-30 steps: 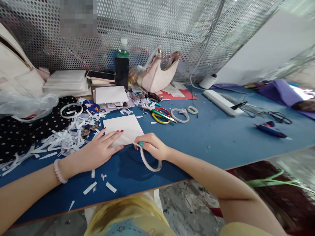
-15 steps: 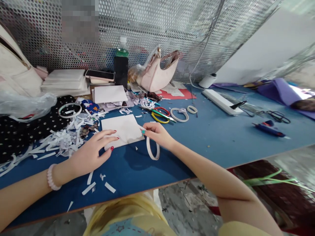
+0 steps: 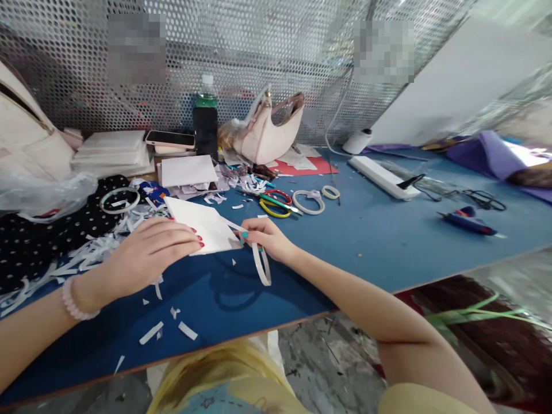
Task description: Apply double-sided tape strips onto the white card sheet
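A white card [image 3: 202,227] leans over the blue table, its left side raised. My left hand [image 3: 150,250] grips its left part, fingers together on top and the thumb out of sight. At the card's right edge, my right hand [image 3: 267,238] pinches a narrow white strip [image 3: 233,224] that runs to the card's upper right edge. From this hand hangs a thin white ring, which looks like a roll of tape [image 3: 262,270]. Whether the strip is stuck to the card I cannot tell.
Paper scraps [image 3: 150,333] litter the table [image 3: 302,276] at the left and front. Beyond the card lie scissors [image 3: 276,204], more white rings [image 3: 308,202] and a card stack [image 3: 188,171]. A pink bag [image 3: 271,138], power strip [image 3: 382,178] and glue gun [image 3: 468,223] stand farther off.
My left hand has closed from spread fingers onto the card and lifted its left side. A strip now shows stretched between the card and my right hand, which has shifted slightly left.
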Demonstrator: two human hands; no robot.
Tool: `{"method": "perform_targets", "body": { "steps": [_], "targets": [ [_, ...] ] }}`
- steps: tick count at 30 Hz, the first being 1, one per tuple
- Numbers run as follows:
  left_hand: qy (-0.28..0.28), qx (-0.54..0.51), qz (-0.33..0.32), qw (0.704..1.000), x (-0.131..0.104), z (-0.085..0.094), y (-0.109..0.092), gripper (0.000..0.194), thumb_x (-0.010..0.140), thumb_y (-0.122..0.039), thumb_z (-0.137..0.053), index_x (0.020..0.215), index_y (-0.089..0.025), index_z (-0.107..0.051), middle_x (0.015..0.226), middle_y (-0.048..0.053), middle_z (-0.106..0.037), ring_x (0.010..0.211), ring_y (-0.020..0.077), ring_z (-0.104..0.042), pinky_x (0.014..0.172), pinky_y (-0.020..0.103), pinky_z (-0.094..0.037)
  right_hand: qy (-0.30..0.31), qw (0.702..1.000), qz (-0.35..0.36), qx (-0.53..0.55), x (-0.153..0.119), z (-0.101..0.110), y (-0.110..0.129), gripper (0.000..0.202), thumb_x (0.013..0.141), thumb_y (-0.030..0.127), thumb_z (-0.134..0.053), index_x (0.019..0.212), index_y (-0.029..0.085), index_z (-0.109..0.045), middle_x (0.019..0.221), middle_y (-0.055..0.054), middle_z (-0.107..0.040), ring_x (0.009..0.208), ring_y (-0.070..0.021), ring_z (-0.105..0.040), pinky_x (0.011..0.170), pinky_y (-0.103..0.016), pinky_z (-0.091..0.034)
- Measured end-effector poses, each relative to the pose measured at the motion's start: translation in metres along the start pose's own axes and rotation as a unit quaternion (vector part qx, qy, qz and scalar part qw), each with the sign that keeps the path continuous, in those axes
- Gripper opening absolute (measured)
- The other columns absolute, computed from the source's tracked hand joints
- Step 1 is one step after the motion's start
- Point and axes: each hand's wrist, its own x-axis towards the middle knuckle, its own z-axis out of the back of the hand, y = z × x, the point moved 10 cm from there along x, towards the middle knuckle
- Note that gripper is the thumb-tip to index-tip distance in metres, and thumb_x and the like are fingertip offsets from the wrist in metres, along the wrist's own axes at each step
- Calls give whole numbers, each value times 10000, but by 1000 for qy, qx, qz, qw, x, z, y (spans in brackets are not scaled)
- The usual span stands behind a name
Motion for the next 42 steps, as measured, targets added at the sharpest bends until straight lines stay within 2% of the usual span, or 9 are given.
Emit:
{"method": "perform_targets", "body": {
  "steps": [4, 8, 11, 15, 20, 22, 26, 31, 42],
  "targets": [
    [-57, 66, 18, 996, 26, 33, 7, 366, 986, -114, -380, 1231, -295, -583, 1135, -23, -714, 1037, 148, -658, 1110, 386, -389, -4, 1000, 23, -3, -2, 3, 9, 242, 736, 396, -621, 635, 186, -555, 458, 84, -389, 419, -62, -285, 441, -239, -260],
    [-94, 107, 79, 987, 60, 59, 16, 382, 1018, -144, -322, 1359, -178, -492, 1219, 42, -654, 1165, 163, -579, 1055, 352, -442, -57, 996, 57, 27, -6, 22, 19, 271, 739, 431, -633, 621, 200, -551, 494, 67, -413, 434, -69, -287, 451, -256, -277],
    [-15, 25, 147, 989, 85, 40, 34, 434, 1016, -189, -322, 1440, -132, -392, 1166, 47, -660, 1107, 183, -620, 984, 354, -485, -91, 992, 78, 42, -9, 39, 24, 279, 734, 437, -624, 601, 206, -538, 524, 45, -442, 444, -76, -305, 464, -267, -299],
    [77, -99, 232, 965, 99, -18, 63, 471, 960, -197, -442, 1427, -150, -411, 1069, 40, -713, 972, 192, -684, 896, 315, -522, -108, 986, 112, 65, -12, 55, 31, 265, 724, 441, -628, 606, 210, -570, 509, 38, -442, 433, -86, -329, 489, -283, -349],
    [150, -235, 228, 933, 105, -98, 68, 473, 911, -175, -467, 1378, -105, -439, 1123, 102, -719, 999, 196, -691, 866, 301, -534, -81, 990, 99, 68, -12, 56, 30, 243, 724, 407, -617, 600, 200, -593, 500, 31, -481, 413, -80, -348, 442, -258, -268],
    [155, -251, 219, 930, 104, -112, 64, 468, 894, -148, -459, 1360, -103, -454, 1189, 121, -695, 1050, 197, -676, 908, 315, -525, -53, 994, 78, 54, -10, 50, 27, 216, 722, 370, -602, 606, 188, -607, 511, 26, -504, 411, -73, -344, 425, -246, -226],
    [132, -259, 191, 937, 97, -104, 55, 456, 895, -176, -451, 1347, -127, -482, 1311, 125, -625, 1170, 216, -616, 998, 355, -481, 15, 999, 36, 4, -6, 33, 21, 195, 710, 321, -563, 588, 172, -598, 489, 41, -469, 415, -67, -338, 423, -235, -227],
    [143, -305, 181, 924, 79, -81, 50, 390, 831, -394, -600, 1143, -161, -616, 1166, 85, -669, 1058, 224, -633, 958, 348, -487, 80, 992, -7, -96, -4, 13, 14, 183, 711, 287, -490, 596, 167, -568, 512, 40, -469, 459, -75, -367, 458, -225, -272],
    [124, -316, 237, 910, 51, -74, 41, 283, 833, -449, -575, 776, -197, -690, 1081, 56, -659, 974, 203, -631, 954, 357, -474, 109, 946, 79, -294, -16, -13, 31, 261, 825, 264, -476, 685, 135, -655, 522, 42, -451, 501, -74, -370, 518, -220, -290]
  ]
}}
